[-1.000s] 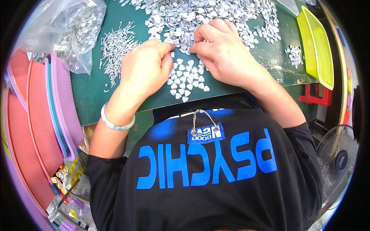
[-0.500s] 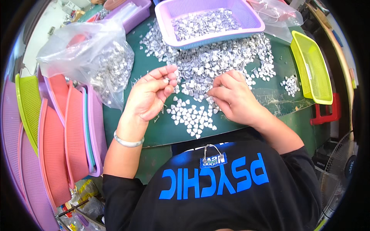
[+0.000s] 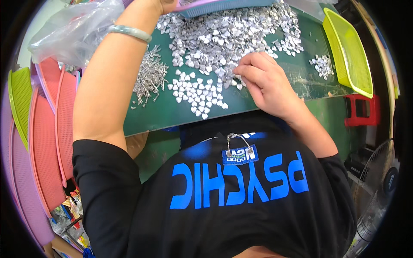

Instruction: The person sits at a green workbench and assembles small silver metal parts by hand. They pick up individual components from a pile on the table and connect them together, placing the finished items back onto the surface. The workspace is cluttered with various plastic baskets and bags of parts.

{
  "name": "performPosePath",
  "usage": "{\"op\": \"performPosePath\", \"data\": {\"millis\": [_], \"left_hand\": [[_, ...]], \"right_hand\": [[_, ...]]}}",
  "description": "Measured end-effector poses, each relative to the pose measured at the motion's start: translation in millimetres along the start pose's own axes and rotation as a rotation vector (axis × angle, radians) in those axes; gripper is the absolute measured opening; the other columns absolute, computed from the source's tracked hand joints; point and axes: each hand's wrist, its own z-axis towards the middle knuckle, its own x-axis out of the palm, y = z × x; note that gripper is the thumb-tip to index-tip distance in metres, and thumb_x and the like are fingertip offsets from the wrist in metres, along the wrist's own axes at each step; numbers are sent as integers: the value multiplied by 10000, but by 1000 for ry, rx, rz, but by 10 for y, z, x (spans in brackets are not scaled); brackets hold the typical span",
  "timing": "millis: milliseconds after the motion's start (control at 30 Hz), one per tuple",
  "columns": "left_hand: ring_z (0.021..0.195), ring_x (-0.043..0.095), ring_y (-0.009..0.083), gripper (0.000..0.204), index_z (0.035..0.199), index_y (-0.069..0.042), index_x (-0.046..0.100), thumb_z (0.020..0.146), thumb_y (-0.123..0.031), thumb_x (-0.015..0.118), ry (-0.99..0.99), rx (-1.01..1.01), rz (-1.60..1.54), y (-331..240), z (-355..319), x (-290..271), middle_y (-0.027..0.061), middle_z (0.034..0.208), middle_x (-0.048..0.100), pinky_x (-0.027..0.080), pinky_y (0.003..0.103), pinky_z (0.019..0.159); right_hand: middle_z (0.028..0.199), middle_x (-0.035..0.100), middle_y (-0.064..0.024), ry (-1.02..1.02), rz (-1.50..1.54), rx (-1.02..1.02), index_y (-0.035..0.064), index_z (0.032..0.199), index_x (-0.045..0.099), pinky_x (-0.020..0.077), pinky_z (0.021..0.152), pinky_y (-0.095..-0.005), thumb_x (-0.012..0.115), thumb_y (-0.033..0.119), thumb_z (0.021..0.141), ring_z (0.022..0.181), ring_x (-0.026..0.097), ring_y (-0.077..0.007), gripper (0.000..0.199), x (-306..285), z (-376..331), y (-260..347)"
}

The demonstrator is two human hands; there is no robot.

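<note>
Silver hearts (image 3: 223,43) lie in a heap on the green tabletop (image 3: 172,114). R hand (image 3: 266,84) pinches some at its edge. L hand (image 3: 165,4) (mostly cut off) reaches the purple tray (image 3: 223,6); grip can't tell.

Left hand (image 3: 165,4) and purple tray (image 3: 215,6) cut off by the top edge, grasp unseen.

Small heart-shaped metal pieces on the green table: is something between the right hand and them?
Nothing visible. The right hand rests on the green table, its fingertips touching the edge of the heart-shaped metal pieces.
</note>
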Motion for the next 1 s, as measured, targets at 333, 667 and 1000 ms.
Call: {"op": "performPosePath", "data": {"millis": [333,667,1000], "left_hand": [[656,610,191,468,997,40,643,1025,-366,412,-195,-119,-202,120,-2404,477,126,798,656,496,294,600],[809,659,201,310,1156,71,597,1011,-181,488,-168,-638,-947,1274,-3122,813,171,988,675,523,255,675],[1367,393,421,663,1471,23,324,1019,-453,419,-67,-414,-1659,1698,-2639,1026,267,1475,391,304,530,1171]], "right_hand": [[932,564,-97,206,22,-20,27,997,662,465,800,-398,635,15,761,907,559,-308,237,101,-366,167],[894,550,-78,183,-322,-78,21,977,682,427,799,-368,569,112,779,898,538,-258,245,204,-193,102],[1167,569,-184,215,-148,-122,-86,1130,599,478,911,-396,608,79,762,1009,562,-323,404,460,-198,328]]}}
